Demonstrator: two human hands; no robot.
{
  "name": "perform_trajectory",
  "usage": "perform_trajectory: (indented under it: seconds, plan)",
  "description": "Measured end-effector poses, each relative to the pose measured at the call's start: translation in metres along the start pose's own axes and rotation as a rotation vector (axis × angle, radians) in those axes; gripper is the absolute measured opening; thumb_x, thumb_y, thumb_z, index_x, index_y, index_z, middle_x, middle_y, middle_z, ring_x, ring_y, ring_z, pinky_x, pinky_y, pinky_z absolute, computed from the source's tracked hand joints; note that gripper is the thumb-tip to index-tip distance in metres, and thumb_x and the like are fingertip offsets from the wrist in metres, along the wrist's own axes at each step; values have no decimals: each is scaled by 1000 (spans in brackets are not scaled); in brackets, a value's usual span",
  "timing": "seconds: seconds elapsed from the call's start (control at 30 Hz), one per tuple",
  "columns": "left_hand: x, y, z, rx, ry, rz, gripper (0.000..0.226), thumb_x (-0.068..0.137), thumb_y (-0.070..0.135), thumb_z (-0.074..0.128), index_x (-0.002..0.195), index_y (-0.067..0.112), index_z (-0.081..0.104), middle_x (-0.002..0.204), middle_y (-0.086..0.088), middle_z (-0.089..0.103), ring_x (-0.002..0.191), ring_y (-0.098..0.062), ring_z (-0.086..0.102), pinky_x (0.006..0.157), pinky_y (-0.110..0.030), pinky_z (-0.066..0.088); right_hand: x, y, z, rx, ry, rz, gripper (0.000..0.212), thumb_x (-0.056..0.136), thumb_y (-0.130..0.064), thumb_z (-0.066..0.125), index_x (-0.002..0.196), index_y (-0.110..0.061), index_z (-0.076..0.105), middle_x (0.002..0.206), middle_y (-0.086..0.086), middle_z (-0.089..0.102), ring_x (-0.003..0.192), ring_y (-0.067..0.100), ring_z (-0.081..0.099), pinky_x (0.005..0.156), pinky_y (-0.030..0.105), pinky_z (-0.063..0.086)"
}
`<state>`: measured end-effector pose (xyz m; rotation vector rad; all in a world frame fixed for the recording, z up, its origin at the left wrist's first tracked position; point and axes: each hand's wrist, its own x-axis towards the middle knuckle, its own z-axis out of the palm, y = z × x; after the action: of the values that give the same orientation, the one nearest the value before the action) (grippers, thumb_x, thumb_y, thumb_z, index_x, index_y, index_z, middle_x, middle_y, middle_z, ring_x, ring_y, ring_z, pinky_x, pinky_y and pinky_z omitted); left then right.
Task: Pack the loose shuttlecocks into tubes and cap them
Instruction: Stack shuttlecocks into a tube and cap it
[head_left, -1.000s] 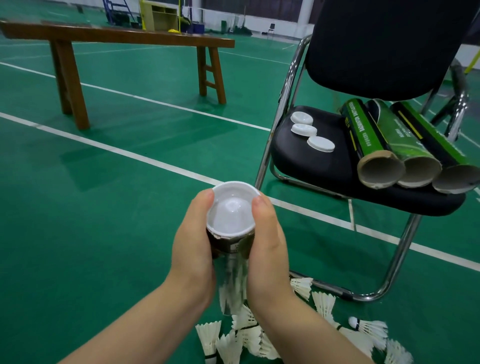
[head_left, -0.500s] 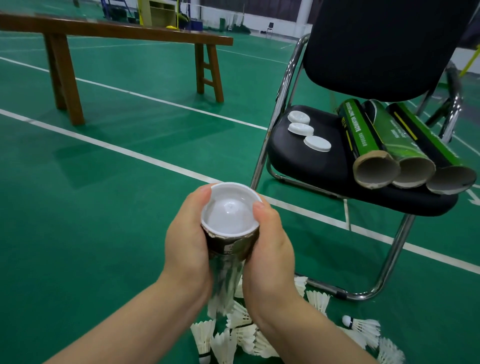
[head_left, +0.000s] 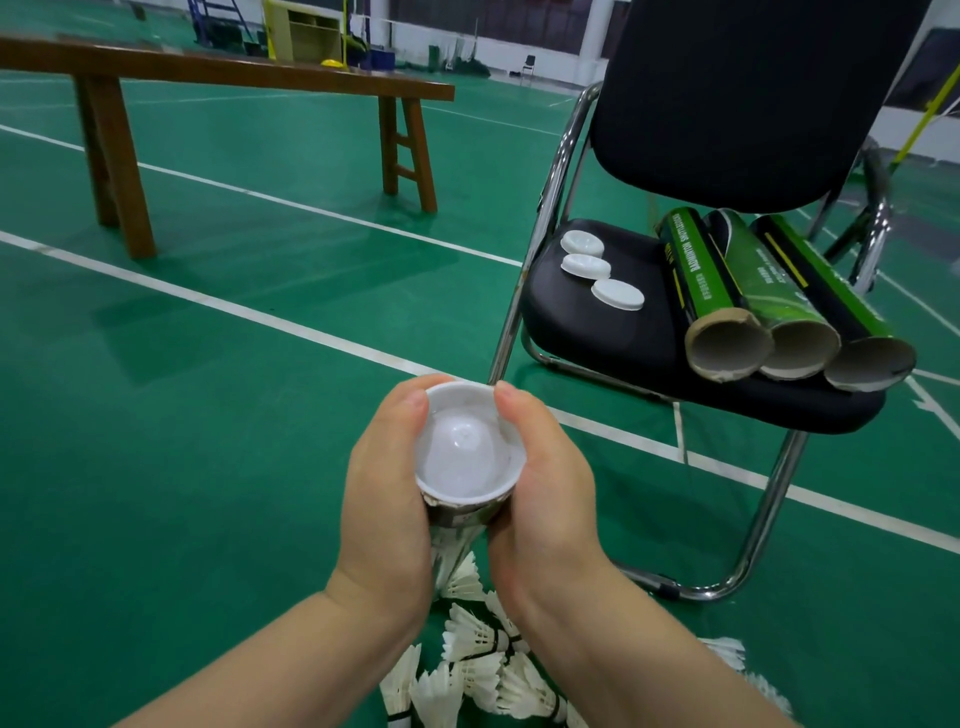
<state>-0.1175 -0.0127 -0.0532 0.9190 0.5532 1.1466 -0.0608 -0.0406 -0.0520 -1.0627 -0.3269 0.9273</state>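
both hands wrap an upright tube (head_left: 460, 514) from either side: left hand (head_left: 384, 499) and right hand (head_left: 545, 493) curl round it, thumbs on the rim of its white cap (head_left: 467, 452). loose shuttlecocks (head_left: 483, 670) lie on the green floor (head_left: 182, 415) below. further right, a chair (head_left: 597, 322) carries three open tubes (head_left: 727, 291) beside three spare caps (head_left: 587, 267).

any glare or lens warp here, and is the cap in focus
Head view: wide-angle warp bends the chair frame; soft light casts a faint shadow under the bench; glints on its chrome; the cap on the tube gripped by left hand and right hand is sharp.
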Motion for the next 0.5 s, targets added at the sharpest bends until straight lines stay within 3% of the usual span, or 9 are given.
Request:
perform_trajectory:
  seconds: [0.13, 0.23, 0.27, 0.33, 0.4, 0.47, 0.5]
  plan:
    - [5, 7, -4, 105, -74, 73, 22, 87, 20, 48, 74, 16, 66, 69, 1, 65, 63, -9, 60, 52, -15, 47, -2, -7, -4, -150, -94, -27, 21, 92, -30, 50, 86, -14, 64, 80, 1, 65, 76, 15, 58, 72, 29, 46]
    - [6, 13, -2, 100, -64, 84, 41, 93, 13, 39, 64, 19, 68, 62, 5, 65, 57, -5, 59, 50, -13, 45, -2, -21, -8, -555, -202, -13, 39, 83, -56, 50, 105, -25, 60, 111, -3, 62, 95, 9, 58, 78, 26, 44]
    - [5, 16, -1, 90, -57, 79, 47, 93, 13, 38, 58, 21, 69, 58, 6, 64, 54, -3, 59, 48, -13, 44, -4, -27, -10, -648, -265, 44, 43, 80, -60, 51, 111, -31, 57, 111, -7, 60, 96, 7, 57, 80, 27, 44]
    - [2, 19, 0, 82, -63, 54, 50, 93, 15, 39, 53, 23, 69, 55, 6, 63, 51, -3, 58, 45, -12, 43, -11, -40, -13, -729, -366, 142, 35, 82, -56, 55, 113, -40, 53, 101, -14, 63, 90, 4, 58, 83, 32, 50]
    - [0, 19, 1, 113, -146, 69, 34, 89, 20, 47, 62, 21, 69, 60, 4, 64, 56, -5, 60, 47, -14, 45, -18, -48, -17, -745, -409, 118, 28, 81, -47, 62, 109, -44, 56, 99, -15, 66, 90, 7, 62, 86, 38, 53]
    - [0, 23, 1, 180, -292, 106, 18, 73, 28, 55, 76, 16, 68, 70, 0, 65, 65, -9, 61, 53, -17, 48, -22, -53, -23, -682, -416, 64, 32, 81, -40, 64, 112, -39, 57, 103, -9, 67, 95, 11, 62, 87, 38, 52]
    - [1, 25, 2, 221, -363, 128, 25, 66, 32, 56, 80, 16, 67, 73, -1, 65, 69, -10, 60, 57, -17, 48, -25, -56, -25, -650, -418, 40, 36, 79, -40, 64, 114, -37, 57, 103, -8, 67, 95, 11, 62, 85, 35, 52]
